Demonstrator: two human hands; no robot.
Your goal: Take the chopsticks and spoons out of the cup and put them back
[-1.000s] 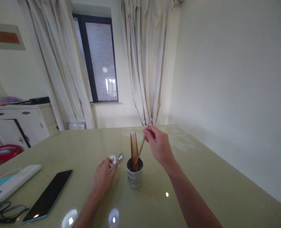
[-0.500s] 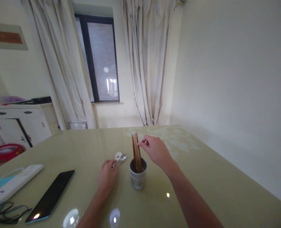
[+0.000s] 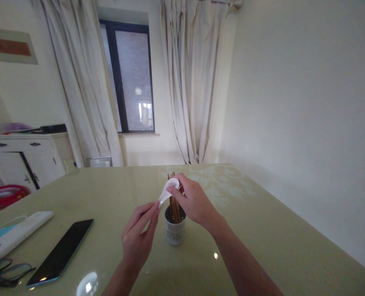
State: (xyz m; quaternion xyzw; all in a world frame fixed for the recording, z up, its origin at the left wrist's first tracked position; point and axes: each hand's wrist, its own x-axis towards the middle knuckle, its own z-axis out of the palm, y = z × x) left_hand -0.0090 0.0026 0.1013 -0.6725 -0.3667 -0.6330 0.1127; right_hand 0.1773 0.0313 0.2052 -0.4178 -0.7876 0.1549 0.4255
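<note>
Raised since earlier: white spoon (image 3: pixel 165 193), frame centre, handle (image 3: pixel 161 201) pinched in left hand (image 3: pixel 139 234), bowl (image 3: pixel 172 182) in right hand (image 3: pixel 197 201), apparently for steadiness.

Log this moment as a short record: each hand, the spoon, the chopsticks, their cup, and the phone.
Left hand: pinching the handle end of the white spoon
Right hand: at the bowl end, thumb over the bowl
White spoon: held off the table, partly covering the chopsticks in this view
Chopsticks: standing in the cup, several; exact count unclear
Cup: upright on the table, small hole pattern
Phone: dark, lying left of the left hand
</note>
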